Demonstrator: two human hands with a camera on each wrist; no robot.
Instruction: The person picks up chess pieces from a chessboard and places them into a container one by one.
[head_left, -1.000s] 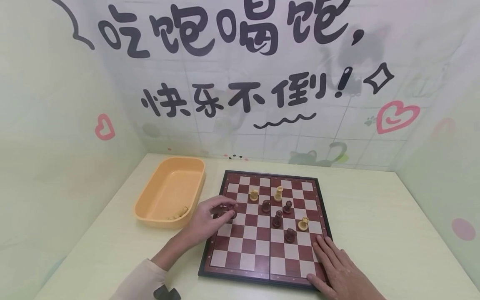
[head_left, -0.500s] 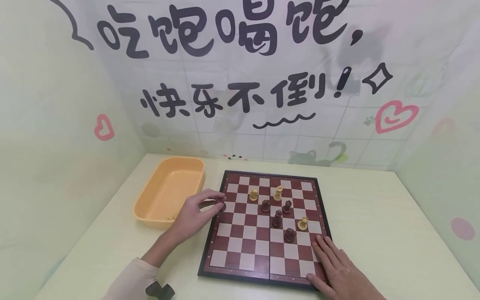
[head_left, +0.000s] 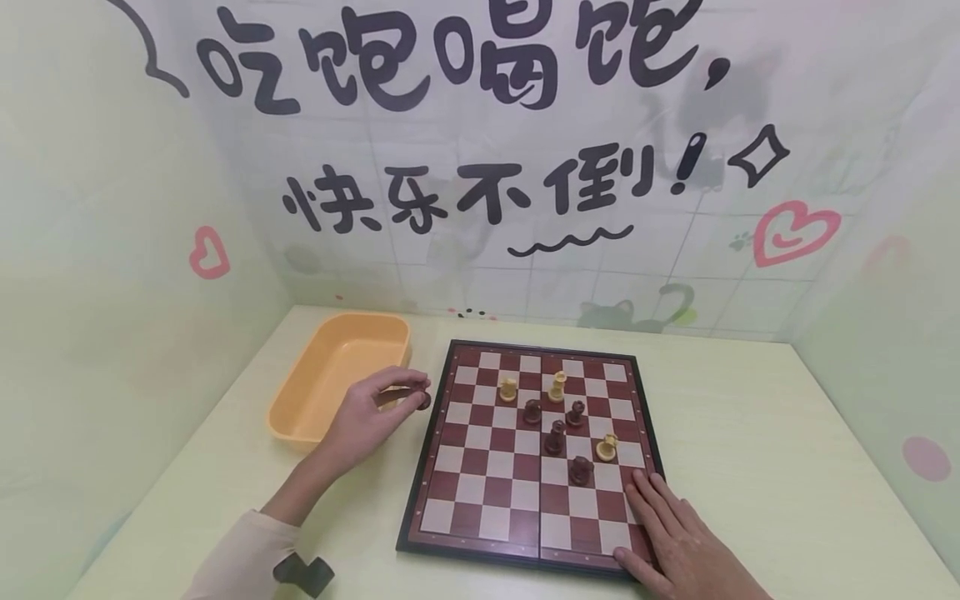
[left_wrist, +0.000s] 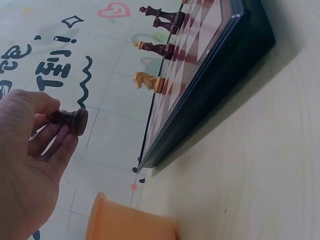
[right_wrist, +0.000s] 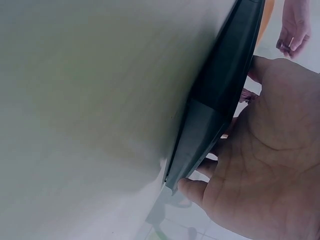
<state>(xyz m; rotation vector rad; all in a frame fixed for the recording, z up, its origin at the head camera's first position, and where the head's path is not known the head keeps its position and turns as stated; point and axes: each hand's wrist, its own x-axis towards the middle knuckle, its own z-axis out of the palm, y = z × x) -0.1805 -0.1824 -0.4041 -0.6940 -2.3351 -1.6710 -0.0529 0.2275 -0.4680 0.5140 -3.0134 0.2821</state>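
Note:
Between thumb and fingertips my left hand (head_left: 367,421) pinches a dark brown chess piece (left_wrist: 75,121), its round base facing outward and its top hidden by the fingers. That hand is off the board's left edge, by the tray. My right hand (head_left: 686,546) rests with straight fingers on the near right corner of the chessboard (head_left: 480,492). Several dark pieces stand around the board's middle, among them a tall dark piece (head_left: 555,437). Light pieces stand there too: a knight (left_wrist: 148,82) at the back left, a tall light piece (head_left: 557,387), and one light piece (head_left: 607,448) on the right.
An orange plastic tray (head_left: 281,427) stands left of the board, its near right part covered by my left hand. The pale table (head_left: 757,442) ends against printed curtain-like walls (head_left: 480,283) behind and at both sides. The board has a raised black border.
My left hand has carried the dark chess piece leftward from over the board's left squares to beyond its edge, near the tray. The right hand and the pieces on the board stay put.

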